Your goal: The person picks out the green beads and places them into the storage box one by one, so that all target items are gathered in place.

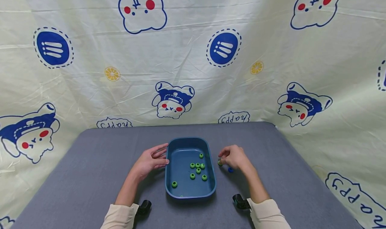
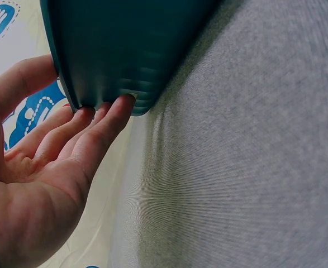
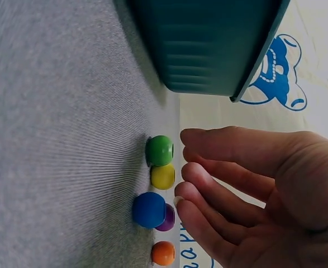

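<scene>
A blue tray (image 1: pixel 181 155) sits mid-table and holds several green beads (image 1: pixel 197 165). My left hand (image 1: pixel 159 157) rests against the tray's left wall with its fingers straight. In the left wrist view its fingertips (image 2: pixel 119 106) touch the tray's outer wall (image 2: pixel 130 50). My right hand (image 1: pixel 224 157) hovers just right of the tray, fingers loosely curved and holding nothing. The right wrist view shows that hand (image 3: pixel 208 178) close to a row of loose beads on the cloth: green (image 3: pixel 160 151), yellow (image 3: pixel 162 176), blue (image 3: pixel 149 210), purple (image 3: pixel 167 219), orange (image 3: pixel 162 253).
The table is covered in grey cloth (image 1: pixel 90 175). A cream backdrop (image 1: pixel 193 71) with cartoon prints hangs behind it and to both sides. A blue bead (image 1: pixel 230 170) lies by my right wrist. Black wrist mounts (image 1: pixel 144 207) sit near the front edge.
</scene>
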The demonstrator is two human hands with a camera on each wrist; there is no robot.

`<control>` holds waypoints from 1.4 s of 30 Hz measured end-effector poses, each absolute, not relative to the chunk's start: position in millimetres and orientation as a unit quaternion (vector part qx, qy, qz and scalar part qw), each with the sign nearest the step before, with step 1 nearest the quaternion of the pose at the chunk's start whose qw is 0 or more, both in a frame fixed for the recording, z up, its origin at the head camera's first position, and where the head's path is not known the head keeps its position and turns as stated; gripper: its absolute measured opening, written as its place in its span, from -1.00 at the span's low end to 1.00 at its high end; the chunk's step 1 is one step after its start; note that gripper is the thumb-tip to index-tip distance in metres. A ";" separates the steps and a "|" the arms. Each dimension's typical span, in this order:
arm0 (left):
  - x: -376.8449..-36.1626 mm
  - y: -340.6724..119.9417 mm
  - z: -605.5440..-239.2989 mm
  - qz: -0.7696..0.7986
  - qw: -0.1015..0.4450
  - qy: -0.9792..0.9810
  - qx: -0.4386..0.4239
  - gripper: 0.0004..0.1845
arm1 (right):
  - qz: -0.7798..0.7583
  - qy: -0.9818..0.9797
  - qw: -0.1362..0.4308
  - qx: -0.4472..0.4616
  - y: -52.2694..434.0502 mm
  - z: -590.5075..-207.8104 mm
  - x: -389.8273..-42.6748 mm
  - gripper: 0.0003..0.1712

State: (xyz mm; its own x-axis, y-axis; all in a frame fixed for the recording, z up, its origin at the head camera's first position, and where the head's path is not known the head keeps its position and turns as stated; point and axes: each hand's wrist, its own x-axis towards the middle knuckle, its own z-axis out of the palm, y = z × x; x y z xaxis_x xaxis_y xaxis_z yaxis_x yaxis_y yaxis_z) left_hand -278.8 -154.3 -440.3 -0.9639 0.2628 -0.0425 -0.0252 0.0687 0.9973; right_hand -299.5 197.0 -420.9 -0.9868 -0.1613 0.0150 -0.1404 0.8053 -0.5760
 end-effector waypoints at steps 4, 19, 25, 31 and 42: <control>-278.6 -155.0 -440.3 0.677 0.107 0.723 0.086 -0.30 | -0.295 0.952 0.031 -0.080 196.4 -421.3 -298.5 -0.82; -278.4 -155.8 -439.7 0.675 0.107 0.724 0.088 -0.30 | -0.290 0.953 0.050 -0.068 194.0 -426.2 -300.3 -0.81; -279.2 -155.6 -440.9 0.676 0.107 0.724 0.086 -0.30 | -0.288 0.954 0.048 -0.068 192.8 -427.4 -300.2 -0.82; -280.6 -154.8 -441.9 0.678 0.103 0.723 0.082 -0.30 | -0.286 0.955 0.037 -0.068 191.7 -427.7 -300.1 -0.82; -279.4 -155.1 -440.3 0.676 0.105 0.725 0.084 -0.30 | -0.275 0.959 0.024 -0.066 188.2 -426.9 -297.8 -0.86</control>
